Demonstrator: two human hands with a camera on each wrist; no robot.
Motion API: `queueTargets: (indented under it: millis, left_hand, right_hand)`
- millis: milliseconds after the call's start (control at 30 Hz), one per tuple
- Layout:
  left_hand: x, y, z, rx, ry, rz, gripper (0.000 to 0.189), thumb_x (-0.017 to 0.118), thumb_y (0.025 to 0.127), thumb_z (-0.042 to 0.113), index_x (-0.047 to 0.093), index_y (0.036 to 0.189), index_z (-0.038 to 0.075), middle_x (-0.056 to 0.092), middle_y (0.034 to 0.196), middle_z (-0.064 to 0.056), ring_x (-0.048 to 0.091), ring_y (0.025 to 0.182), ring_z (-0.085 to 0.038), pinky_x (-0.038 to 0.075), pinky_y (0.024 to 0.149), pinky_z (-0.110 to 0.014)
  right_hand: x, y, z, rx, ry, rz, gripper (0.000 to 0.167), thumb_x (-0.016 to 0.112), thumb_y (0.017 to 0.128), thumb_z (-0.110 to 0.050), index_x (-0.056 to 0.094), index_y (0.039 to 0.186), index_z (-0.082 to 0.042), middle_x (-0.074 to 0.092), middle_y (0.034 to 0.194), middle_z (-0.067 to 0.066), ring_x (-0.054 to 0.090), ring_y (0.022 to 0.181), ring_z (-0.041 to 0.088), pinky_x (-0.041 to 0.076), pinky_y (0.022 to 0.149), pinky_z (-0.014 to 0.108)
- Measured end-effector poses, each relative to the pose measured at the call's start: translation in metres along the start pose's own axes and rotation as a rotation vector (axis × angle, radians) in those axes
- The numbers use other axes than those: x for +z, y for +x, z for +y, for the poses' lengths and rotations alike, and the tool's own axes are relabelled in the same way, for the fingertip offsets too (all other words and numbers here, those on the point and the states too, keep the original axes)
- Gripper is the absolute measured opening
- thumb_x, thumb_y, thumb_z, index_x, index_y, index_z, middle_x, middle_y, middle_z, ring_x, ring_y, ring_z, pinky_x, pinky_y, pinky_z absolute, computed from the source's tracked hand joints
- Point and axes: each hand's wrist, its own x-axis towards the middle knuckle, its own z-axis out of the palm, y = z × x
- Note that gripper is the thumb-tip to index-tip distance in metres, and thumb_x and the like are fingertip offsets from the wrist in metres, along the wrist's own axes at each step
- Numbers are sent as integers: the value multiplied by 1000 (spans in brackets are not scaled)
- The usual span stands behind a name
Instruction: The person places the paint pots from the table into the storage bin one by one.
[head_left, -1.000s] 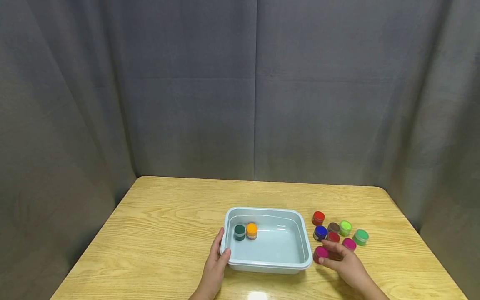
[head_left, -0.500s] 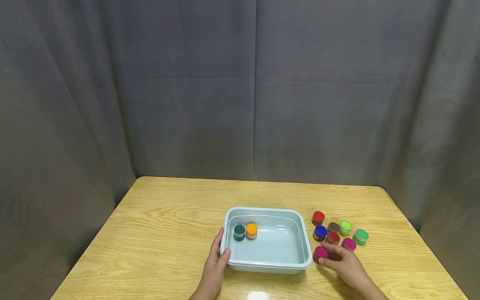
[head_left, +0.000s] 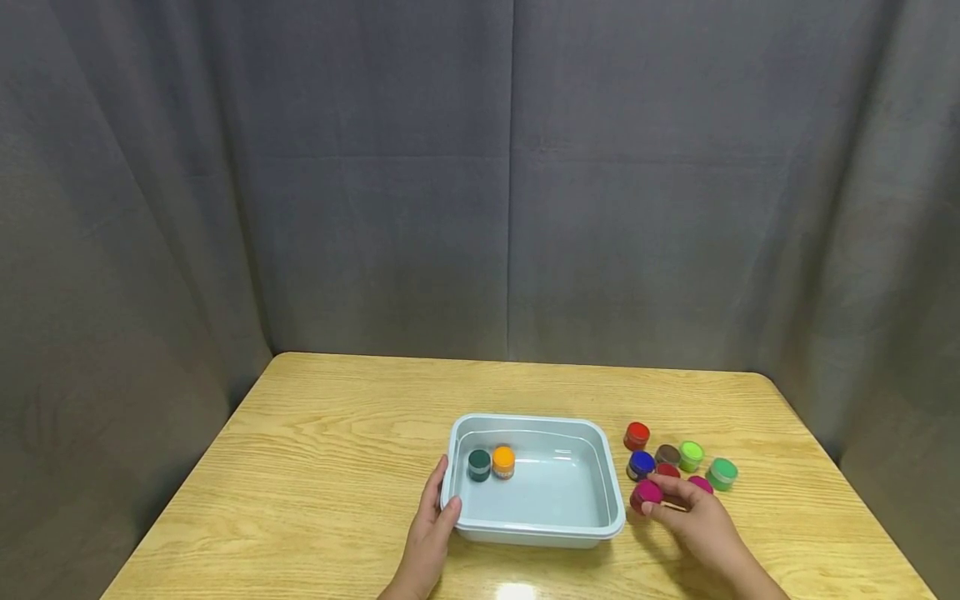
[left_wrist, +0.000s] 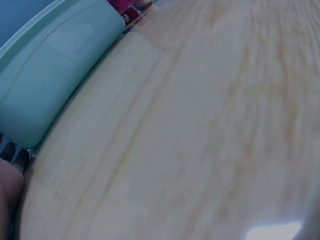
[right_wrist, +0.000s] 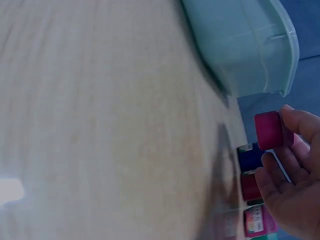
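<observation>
My right hand point(head_left: 697, 518) pinches a small magenta paint jar point(head_left: 646, 495) between thumb and fingers, just right of the pale blue plastic basin point(head_left: 536, 530). In the right wrist view that jar point(right_wrist: 268, 130) shows raised off the table, with its shadow below. My left hand point(head_left: 427, 533) grips the basin's left side, thumb over the rim and fingers along the outer wall. Inside the basin, toward its left, a dark green jar point(head_left: 479, 465) and an orange jar point(head_left: 503, 462) stand side by side.
Right of the basin stand more jars: a red jar point(head_left: 637, 434), blue jar point(head_left: 641, 465), brown jar point(head_left: 667, 455), lime jar point(head_left: 691, 455) and green jar point(head_left: 722, 473). A dark red jar point(head_left: 667, 472) and another magenta jar point(head_left: 701, 484) are partly behind my right hand. Grey curtains point(head_left: 390, 183) surround the wooden table point(head_left: 315, 467).
My right hand has lifted the magenta jar from the table and shifted slightly away and to the right. The left hand and basin have stayed put.
</observation>
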Motion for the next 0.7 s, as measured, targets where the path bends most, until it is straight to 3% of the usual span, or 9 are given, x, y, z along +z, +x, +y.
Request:
queueTargets:
  millis: [200, 467, 700]
  left_hand:
    - [0, 0, 0, 0, 5, 4, 57, 44, 105, 22, 21, 157, 15, 15, 165, -13, 12, 151, -32, 19, 105, -2]
    - [0, 0, -1, 1, 7, 3, 57, 43, 105, 23, 21, 157, 16, 14, 165, -13, 12, 151, -32, 19, 104, -2]
    - [0, 0, -1, 9, -7, -9, 57, 43, 105, 22, 19, 157, 16, 13, 165, -13, 10, 152, -34, 18, 104, -1]
  right_hand:
    - [-7, 2, -13, -20, 61, -7, 58, 72, 90, -26, 52, 136, 4, 62, 129, 22, 64, 113, 27, 58, 82, 22]
    - [-12, 2, -35, -99, 85, -29, 60, 69, 92, -27, 48, 139, 3, 58, 135, 23, 59, 124, 35, 56, 93, 30]
    - [-7, 4, -52, -123, 99, -23, 62, 71, 90, -28, 49, 141, -1, 58, 136, 22, 62, 120, 29, 56, 91, 27]
